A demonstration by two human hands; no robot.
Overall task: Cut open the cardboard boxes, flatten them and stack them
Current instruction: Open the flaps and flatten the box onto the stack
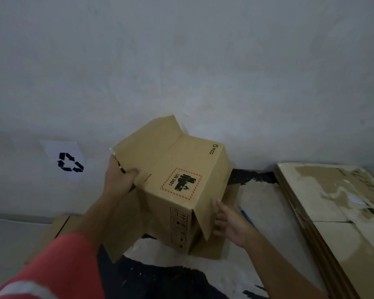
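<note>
Brown cardboard box (177, 180) before the wall, tilted, end flaps open, UN 3481 label facing up. At the box's far-left flap, left hand (119, 178), fingers curled over the flap edge, gripping it. Against the box's near-right side, right hand (229, 221), fingers fairly straight and spread, only touching the cardboard. Low and left of the box, flat cardboard (61, 227) on the floor. Right of the box, well apart, a stack of flattened boxes (333, 212). Left of the box, on the wall, a paper recycling sign (67, 161).
</note>
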